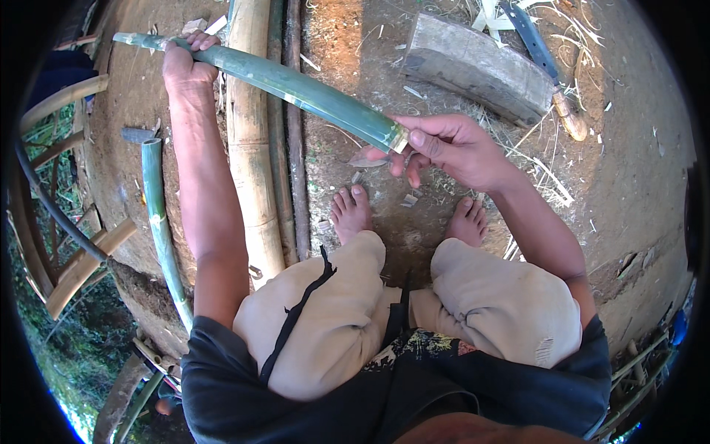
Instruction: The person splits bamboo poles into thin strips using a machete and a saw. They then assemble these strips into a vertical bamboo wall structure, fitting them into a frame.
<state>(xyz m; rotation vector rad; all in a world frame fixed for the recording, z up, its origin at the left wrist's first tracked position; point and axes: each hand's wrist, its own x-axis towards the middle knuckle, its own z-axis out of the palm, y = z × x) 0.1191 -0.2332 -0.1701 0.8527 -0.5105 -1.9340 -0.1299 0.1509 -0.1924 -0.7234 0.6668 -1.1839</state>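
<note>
A length of split green bamboo (296,87) slants across in front of me, its far end up at the left and its pale cut end at the right. Near the far-left end my left hand (188,59) is wrapped round it. At the cut end my right hand (447,148) has the thumb and fingers on the rim, pinching it, with some fingers hanging loose below. The bamboo is held up off the ground, above my bare feet (351,214).
A squared wooden block (477,70) lies at the upper right, beside a dark-bladed machete (543,59) with a wooden handle. Thick pale bamboo poles (251,163) run along my left, and a green bamboo pole (157,211) lies further left. Shavings (543,174) litter the dirt.
</note>
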